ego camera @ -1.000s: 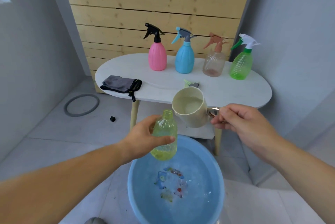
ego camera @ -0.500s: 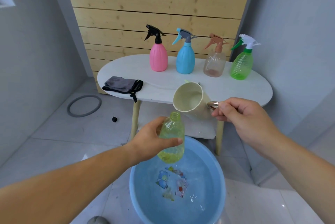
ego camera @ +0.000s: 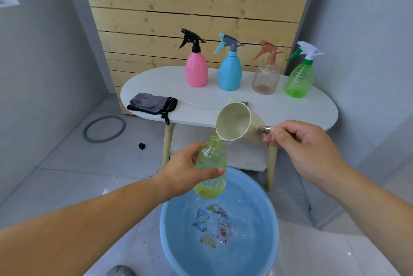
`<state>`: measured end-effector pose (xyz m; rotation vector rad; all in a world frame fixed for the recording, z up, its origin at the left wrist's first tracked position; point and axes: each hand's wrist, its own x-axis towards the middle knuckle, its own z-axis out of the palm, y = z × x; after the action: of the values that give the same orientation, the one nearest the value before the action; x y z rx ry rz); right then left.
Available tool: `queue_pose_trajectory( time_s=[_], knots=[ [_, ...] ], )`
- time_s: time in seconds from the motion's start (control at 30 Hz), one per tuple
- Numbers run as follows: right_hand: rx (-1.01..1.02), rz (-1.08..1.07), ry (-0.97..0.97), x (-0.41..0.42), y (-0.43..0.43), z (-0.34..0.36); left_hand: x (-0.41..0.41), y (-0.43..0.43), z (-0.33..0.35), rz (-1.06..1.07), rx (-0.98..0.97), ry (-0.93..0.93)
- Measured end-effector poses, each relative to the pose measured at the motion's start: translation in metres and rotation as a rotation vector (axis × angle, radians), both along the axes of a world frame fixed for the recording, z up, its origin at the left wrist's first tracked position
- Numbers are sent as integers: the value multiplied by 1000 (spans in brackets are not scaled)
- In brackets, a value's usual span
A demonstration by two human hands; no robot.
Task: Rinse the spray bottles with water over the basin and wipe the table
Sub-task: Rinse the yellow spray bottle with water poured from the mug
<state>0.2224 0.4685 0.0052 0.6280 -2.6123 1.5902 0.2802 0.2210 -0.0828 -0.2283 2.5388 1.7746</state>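
Left hand [ego camera: 183,171]: gripping the uncapped yellow-green transparent plastic bottle [ego camera: 211,169], upright, above the round blue plastic basin [ego camera: 169,231].
Right hand [ego camera: 301,148]: fingers pinched on the metal handle [ego camera: 264,128] of the cream plastic cup [ego camera: 234,122], tipped with its rim at the bottle mouth.
Basin: on the floor, holds water.
White oval tabletop [ego camera: 156,81]: 4 spray bottles in a row: pink [ego camera: 196,71], blue [ego camera: 230,73], clear brown [ego camera: 266,77], green [ego camera: 299,80]; folded grey cloth [ego camera: 152,103] at its left edge.

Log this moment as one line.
step: rinse | left hand: grips yellow bottle over blue basin | right hand: tips beige cup at its mouth
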Motion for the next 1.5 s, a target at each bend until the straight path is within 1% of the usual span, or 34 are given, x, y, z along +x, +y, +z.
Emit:
queue_pose_trajectory(
  time_s=[0.4, 0.83, 1.4, 1.5],
  knots=[
    [18, -9, 64, 2, -2, 2, 0, 0, -1, 5, -2, 1],
    [22, 10, 92, 2, -3, 2, -1, -1, -4, 1, -9, 6],
    [22, 18, 94, 3, -5, 0, -1, -1, -4, -2, -13, 6],
    [-7, 2, 34, -1, -4, -4, 0, -1, -3, 2, -13, 4]
  ],
)
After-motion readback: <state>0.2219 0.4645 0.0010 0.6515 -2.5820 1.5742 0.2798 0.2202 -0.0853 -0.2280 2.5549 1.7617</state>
